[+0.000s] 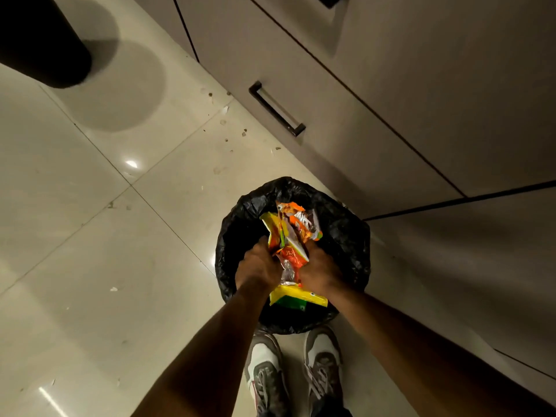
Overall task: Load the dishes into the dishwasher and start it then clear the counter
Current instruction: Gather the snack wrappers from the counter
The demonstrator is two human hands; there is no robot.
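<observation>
A round bin lined with a black bag (346, 236) stands on the floor by the cabinets, straight below me. Over its mouth I hold a crumpled bundle of orange, yellow and green snack wrappers (290, 233). My left hand (258, 264) grips the bundle from the left and my right hand (320, 270) grips it from the right. A yellow and green packet (298, 297) sticks out beneath my wrists. The bin's inside is dark and mostly hidden by my hands.
Beige cabinet fronts with a dark bar handle (276, 109) run along the right. Glossy cream floor tiles (90, 236) carry scattered crumbs near the cabinet base. A black cylinder (39, 40) stands at top left. My two shoes (294, 374) touch the bin's near side.
</observation>
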